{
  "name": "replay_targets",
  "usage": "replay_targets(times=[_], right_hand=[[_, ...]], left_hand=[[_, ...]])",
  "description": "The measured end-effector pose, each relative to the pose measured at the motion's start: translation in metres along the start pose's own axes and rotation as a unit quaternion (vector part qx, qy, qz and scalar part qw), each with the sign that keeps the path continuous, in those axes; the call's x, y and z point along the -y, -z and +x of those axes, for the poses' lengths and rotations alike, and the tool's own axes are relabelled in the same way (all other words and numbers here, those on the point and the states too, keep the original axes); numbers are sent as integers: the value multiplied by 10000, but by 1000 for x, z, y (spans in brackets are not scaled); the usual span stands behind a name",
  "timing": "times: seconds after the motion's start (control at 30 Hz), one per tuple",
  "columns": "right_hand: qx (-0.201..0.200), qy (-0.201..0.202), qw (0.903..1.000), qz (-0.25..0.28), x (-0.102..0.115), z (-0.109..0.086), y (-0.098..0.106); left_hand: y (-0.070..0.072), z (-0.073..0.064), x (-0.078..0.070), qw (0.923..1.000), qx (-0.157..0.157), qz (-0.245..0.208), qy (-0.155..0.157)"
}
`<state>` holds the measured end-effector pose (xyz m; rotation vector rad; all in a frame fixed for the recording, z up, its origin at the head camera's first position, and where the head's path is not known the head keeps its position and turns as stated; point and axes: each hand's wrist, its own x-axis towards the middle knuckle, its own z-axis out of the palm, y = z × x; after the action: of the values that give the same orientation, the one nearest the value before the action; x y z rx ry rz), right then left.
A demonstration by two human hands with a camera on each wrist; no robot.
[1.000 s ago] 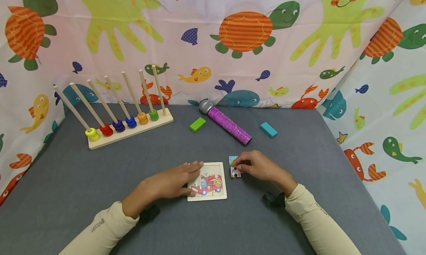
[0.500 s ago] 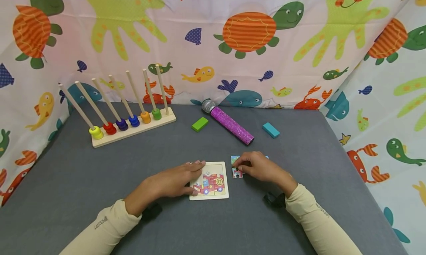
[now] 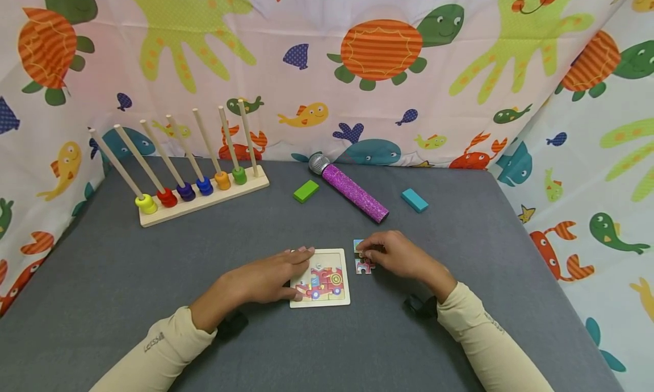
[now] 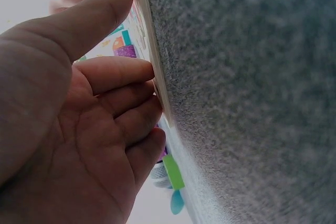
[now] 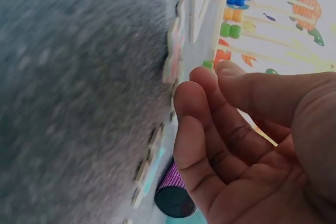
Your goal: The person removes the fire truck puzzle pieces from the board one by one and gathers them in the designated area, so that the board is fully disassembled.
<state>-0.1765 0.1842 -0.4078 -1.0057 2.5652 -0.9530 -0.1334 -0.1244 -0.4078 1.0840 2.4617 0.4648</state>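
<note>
A square wooden puzzle tray (image 3: 319,303) lies on the grey table, with a partly assembled red vehicle picture (image 3: 322,283) inside. My left hand (image 3: 271,275) rests at its left side. In the left wrist view, the thumb touches its edge and fairly straight fingers lie along its side. Right of the tray, my right hand (image 3: 395,254) bends its fingers down at loose puzzle pieces (image 3: 364,268). The right wrist view shows thumb and fingertips close together beside a pink puzzle piece (image 5: 174,51); I cannot tell whether they pinch a piece. The palm partly covers the pieces.
A wooden peg abacus (image 3: 204,201) with coloured beads stands at the back left. A purple glittery microphone (image 3: 355,193) lies behind the tray, between a green block (image 3: 306,191) and a blue block (image 3: 414,200). A sea-animal curtain (image 3: 306,68) hangs behind the table.
My right thumb and fingers have shifted slightly over the loose pieces, covering the hole in the lower one. The left hand and tray keep their places; the head view has shifted a little.
</note>
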Motion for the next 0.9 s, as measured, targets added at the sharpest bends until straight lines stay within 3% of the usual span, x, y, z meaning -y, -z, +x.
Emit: replay_targets(times=[0.27, 0.53, 0.9], right_hand=[[217, 16, 9992, 331, 17, 11, -6], [722, 120, 9937, 843, 34, 26, -19], [758, 202, 9935, 827, 39, 36, -32]], left_hand=[[1, 1, 0, 10000, -22, -19, -2], [0, 1, 2, 10000, -54, -17, -4], [-1, 1, 3, 9999, -60, 104, -118]])
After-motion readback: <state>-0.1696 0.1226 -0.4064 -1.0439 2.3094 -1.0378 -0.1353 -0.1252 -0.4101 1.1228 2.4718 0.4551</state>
